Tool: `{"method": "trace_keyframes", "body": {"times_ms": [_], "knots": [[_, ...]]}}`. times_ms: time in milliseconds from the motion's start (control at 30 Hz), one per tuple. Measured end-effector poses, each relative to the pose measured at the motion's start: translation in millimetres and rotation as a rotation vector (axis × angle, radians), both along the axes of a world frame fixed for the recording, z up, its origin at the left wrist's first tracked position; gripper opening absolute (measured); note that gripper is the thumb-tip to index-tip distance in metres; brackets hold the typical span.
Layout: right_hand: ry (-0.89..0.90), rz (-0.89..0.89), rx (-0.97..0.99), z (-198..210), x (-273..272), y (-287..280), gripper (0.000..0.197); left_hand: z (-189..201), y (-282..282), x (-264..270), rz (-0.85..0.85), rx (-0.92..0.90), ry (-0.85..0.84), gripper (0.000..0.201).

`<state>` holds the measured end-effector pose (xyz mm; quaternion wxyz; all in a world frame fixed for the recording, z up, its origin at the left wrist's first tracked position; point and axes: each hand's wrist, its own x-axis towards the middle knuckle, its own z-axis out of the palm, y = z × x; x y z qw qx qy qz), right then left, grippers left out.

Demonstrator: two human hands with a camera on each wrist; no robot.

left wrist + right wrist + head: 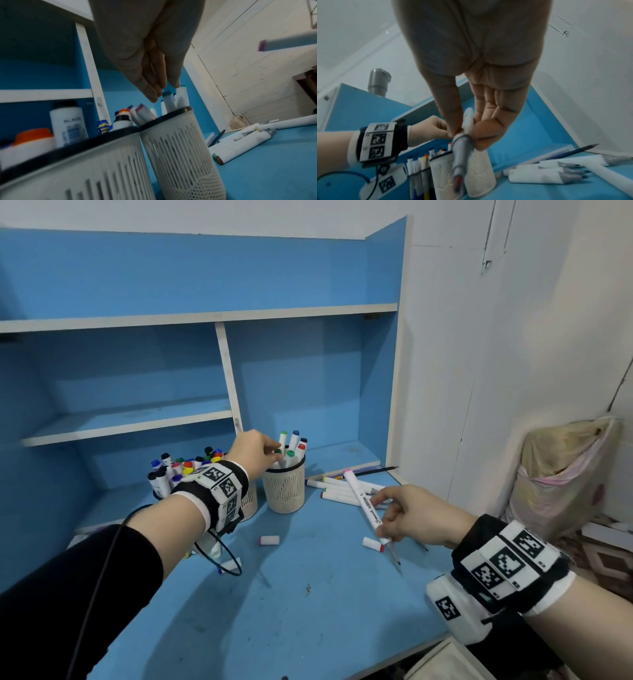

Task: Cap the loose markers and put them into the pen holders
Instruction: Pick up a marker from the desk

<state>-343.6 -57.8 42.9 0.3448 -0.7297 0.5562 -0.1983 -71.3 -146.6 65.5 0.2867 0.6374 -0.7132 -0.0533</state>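
My left hand (274,450) (164,90) reaches over the right pen holder (284,491) (180,146), fingertips pinching the top of a green-capped marker (278,453) (169,100) that stands in it among other capped markers. My right hand (380,517) (464,134) grips a white marker (359,494) (462,152) above the desk, pink cap end up, bare tip pointing down. Two loose caps lie on the desk, one (269,540) in the middle and one (373,544) under the right hand. Several loose markers (342,489) (544,174) lie behind the right hand.
The left holder (85,162), full of capped markers (185,467), stands against the right one, partly hidden behind my left wrist. A pencil (373,471) lies at the back. Another cap (230,566) and a cable loop (219,556) lie under my left forearm. A stuffed bag (561,474) stands right of the desk.
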Motion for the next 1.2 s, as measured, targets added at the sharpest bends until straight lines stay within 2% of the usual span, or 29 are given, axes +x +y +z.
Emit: {"method": "trace_keyframes", "body": {"times_ms": [167,233,367,500,700,833,1067,1200], "knots": [[-0.292,-0.033,-0.048,2.4,3.8,12.3,0.035,1.1,36.0,12.6,-0.065,-0.012,-0.101,0.024],[-0.396,-0.038,-0.071,2.9,5.9,17.6,0.033,-7.3,52.6,22.7,-0.106,0.096,-0.209,0.023],[-0.595,-0.076,-0.128,-2.6,12.6,26.0,0.035,-34.3,75.4,50.1,-0.147,0.453,-0.417,0.028],[-0.736,-0.127,-0.114,-14.6,19.8,31.3,0.036,-59.1,86.8,64.0,-0.139,0.578,-0.511,0.030],[-0.806,-0.165,-0.086,-27.3,30.6,41.2,0.034,-73.3,75.4,52.6,-0.141,0.534,-0.511,0.016],[-0.825,-0.182,-0.075,-34.4,33.8,48.4,0.034,-74.2,59.9,43.2,-0.122,0.516,-0.520,0.016],[-0.847,-0.206,-0.048,-44.0,31.5,55.9,0.035,-73.9,39.5,21.3,-0.157,0.445,-0.484,0.038],[-0.841,-0.194,-0.017,-47.8,32.5,58.2,0.034,-75.9,32.8,12.3,-0.181,0.489,-0.529,0.038]]}}
